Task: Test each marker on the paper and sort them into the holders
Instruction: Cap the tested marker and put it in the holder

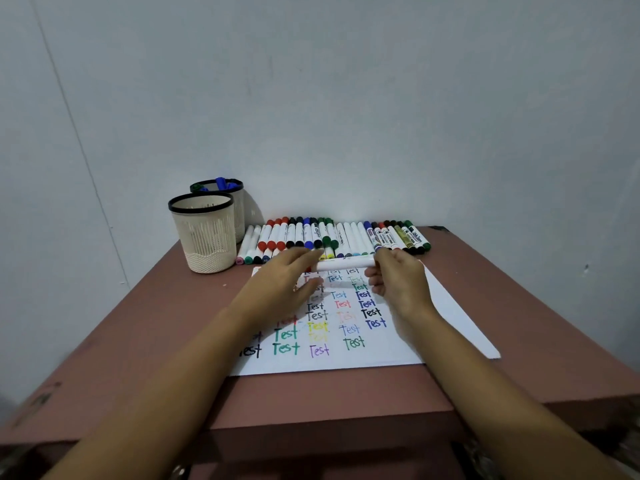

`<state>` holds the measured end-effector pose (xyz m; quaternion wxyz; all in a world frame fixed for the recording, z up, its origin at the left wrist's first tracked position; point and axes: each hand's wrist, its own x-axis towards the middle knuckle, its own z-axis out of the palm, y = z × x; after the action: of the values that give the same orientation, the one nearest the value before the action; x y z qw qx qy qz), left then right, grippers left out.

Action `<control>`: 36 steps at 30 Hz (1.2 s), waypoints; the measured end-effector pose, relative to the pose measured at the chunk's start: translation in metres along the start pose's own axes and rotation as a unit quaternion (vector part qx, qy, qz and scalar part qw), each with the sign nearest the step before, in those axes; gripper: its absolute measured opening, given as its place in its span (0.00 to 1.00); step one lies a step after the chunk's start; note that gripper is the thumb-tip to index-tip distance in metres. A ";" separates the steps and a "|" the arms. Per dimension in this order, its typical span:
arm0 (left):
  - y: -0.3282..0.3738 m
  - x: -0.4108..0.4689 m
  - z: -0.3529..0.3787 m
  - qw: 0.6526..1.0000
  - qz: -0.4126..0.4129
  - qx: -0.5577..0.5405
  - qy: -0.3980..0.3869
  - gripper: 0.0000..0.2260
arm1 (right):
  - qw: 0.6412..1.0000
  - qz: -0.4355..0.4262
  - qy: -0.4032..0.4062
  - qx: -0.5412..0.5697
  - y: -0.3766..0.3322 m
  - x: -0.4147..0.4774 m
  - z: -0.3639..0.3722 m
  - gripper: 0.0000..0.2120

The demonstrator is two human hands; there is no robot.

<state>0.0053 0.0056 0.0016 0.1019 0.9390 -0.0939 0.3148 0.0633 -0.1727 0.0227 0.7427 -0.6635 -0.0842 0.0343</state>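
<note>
A white marker (346, 263) is held level above the paper's (440, 327) 12 o'clock edge, gripped by the curled fingers (373, 271) of the right hand (398, 284). The left hand (289, 277) meets its other end; its grip is blurred and cannot be told. Two holders (206, 237) stand at 10 o'clock.

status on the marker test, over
Right hand grips marker over paper. Left hand at its other end, grip blurred. Nothing blocking holders.
</note>
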 end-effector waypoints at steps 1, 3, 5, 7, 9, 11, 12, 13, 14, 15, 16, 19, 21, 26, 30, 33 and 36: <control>0.003 0.000 0.001 1.000 0.012 0.008 -0.006 0.19 | 1.000 0.018 -0.001 0.025 0.002 -0.001 0.001 0.07; 0.007 0.000 0.001 1.000 0.020 0.016 -0.009 0.16 | 0.998 0.024 -0.001 0.059 0.002 0.001 0.001 0.08; 0.011 0.001 -0.001 1.000 0.001 0.007 -0.018 0.14 | 0.997 0.012 -0.010 0.082 0.000 0.001 0.002 0.09; 0.013 0.001 -0.002 1.000 -0.015 -0.012 -0.020 0.13 | 0.990 0.023 -0.045 0.132 0.000 0.000 0.004 0.08; 0.016 0.001 -0.002 0.999 -0.023 -0.029 -0.016 0.12 | 0.980 0.054 -0.108 0.155 0.003 -0.003 0.007 0.08; 0.018 0.001 0.000 0.999 -0.017 -0.041 -0.015 0.12 | 0.976 0.071 -0.161 0.126 0.005 -0.006 0.011 0.08; 0.018 0.001 0.001 0.999 -0.010 -0.046 -0.016 0.12 | 0.976 0.068 -0.175 0.109 0.007 -0.007 0.012 0.08; 0.019 0.000 0.001 0.999 -0.006 -0.050 -0.018 0.13 | 0.977 0.061 -0.179 0.094 0.007 -0.007 0.014 0.09; 0.020 0.000 0.001 0.998 -0.005 -0.053 -0.020 0.13 | 0.979 0.052 -0.178 0.081 0.008 -0.007 0.014 0.09; 0.022 0.000 0.001 0.998 -0.008 -0.059 -0.022 0.13 | 0.981 0.042 -0.175 0.069 0.009 -0.006 0.013 0.10; 0.024 0.000 0.001 0.997 -0.014 -0.069 -0.023 0.12 | 0.983 0.031 -0.171 0.059 0.010 -0.006 0.013 0.11; 0.028 0.002 0.000 0.992 -0.050 -0.111 -0.034 0.16 | 0.984 0.003 -0.170 0.042 0.013 -0.005 0.011 0.10; 0.029 0.002 0.001 0.987 -0.066 -0.142 -0.033 0.17 | 0.984 -0.013 -0.176 0.035 0.014 -0.005 0.011 0.10; 0.027 0.003 0.002 0.961 -0.079 -0.262 -0.047 0.10 | 0.979 -0.035 -0.196 0.041 0.014 -0.006 0.012 0.10; 0.030 0.004 -0.004 0.940 -0.089 -0.325 -0.053 0.06 | 0.976 -0.052 -0.205 0.046 0.015 -0.006 0.012 0.09; 0.034 0.004 -0.007 0.928 -0.099 -0.356 -0.044 0.06 | 0.972 -0.077 -0.215 0.052 0.014 -0.006 0.011 0.09; 0.034 0.004 -0.009 0.903 -0.135 -0.406 -0.038 0.06 | 0.968 -0.100 -0.225 0.054 0.013 -0.005 0.009 0.09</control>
<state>-0.0052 -0.0251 0.0153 0.5121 0.8314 -0.0893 0.1964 0.0576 -0.1635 0.0103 0.7392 -0.5854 -0.3133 0.1129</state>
